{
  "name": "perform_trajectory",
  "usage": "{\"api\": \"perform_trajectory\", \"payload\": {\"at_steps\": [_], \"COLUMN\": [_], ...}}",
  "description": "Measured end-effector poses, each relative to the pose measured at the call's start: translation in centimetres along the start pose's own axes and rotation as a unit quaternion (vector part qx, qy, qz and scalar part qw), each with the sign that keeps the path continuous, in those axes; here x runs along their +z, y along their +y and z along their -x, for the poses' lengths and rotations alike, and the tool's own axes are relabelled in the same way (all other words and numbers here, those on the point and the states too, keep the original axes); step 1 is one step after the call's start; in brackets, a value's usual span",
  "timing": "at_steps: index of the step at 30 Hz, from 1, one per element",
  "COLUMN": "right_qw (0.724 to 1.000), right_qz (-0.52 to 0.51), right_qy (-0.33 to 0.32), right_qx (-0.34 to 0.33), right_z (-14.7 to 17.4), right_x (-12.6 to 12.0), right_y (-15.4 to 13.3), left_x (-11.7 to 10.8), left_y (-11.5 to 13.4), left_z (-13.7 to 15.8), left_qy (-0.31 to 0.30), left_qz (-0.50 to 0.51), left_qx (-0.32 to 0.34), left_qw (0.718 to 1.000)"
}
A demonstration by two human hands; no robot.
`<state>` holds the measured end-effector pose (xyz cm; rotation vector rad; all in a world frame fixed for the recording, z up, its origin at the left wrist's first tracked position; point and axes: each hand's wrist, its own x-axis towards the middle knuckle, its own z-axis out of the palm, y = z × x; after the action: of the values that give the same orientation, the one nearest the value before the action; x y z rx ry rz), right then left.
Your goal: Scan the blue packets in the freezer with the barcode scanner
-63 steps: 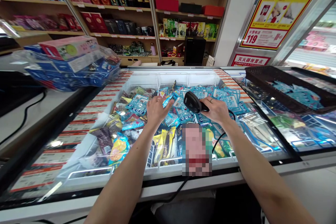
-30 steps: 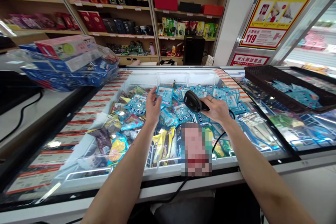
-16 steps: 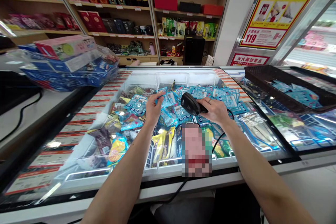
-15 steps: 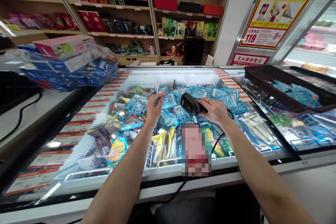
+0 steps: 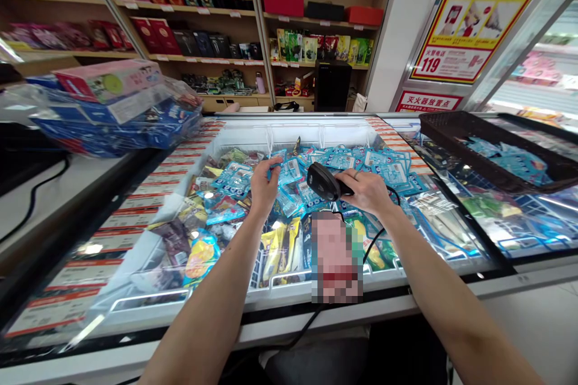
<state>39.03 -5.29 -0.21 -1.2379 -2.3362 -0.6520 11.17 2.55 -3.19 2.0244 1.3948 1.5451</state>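
My right hand is closed around a black barcode scanner, whose head points left over a spread of blue packets. From the scanner a black cable runs down past my right wrist. My left hand has its thumb and fingertips pinched at the edge of a blue packet with a barcode. Part of that grip is hidden by the fingers. More blue packets lie left of this hand. Nearer to me, between my forearms, is a blurred-out pink rectangle on the freezer's front.
A glass-topped freezer with bagged ice creams inside spans the view. At left lie plastic-wrapped blue boxes with a pink box on top. A brown basket at right holds blue packets. Stocked shelves stand behind.
The scanner and my right hand have shifted slightly left and down. My left hand stays at nearly the same spot, its fingertips slightly raised.
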Motion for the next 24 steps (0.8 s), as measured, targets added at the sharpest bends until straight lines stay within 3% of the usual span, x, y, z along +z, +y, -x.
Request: {"api": "perform_trajectory", "payload": {"at_steps": [24], "right_qw": [1.0], "right_qz": [-0.005], "right_qy": [-0.014], "right_qx": [-0.013], "right_z": [-0.2], "right_x": [-0.12], "right_y": [-0.28], "left_x": [0.02], "left_y": [0.19], "left_z": [-0.03], "left_qy": [0.0], "left_qz": [-0.011], "left_qx": [0.042], "left_qw": [0.999]}}
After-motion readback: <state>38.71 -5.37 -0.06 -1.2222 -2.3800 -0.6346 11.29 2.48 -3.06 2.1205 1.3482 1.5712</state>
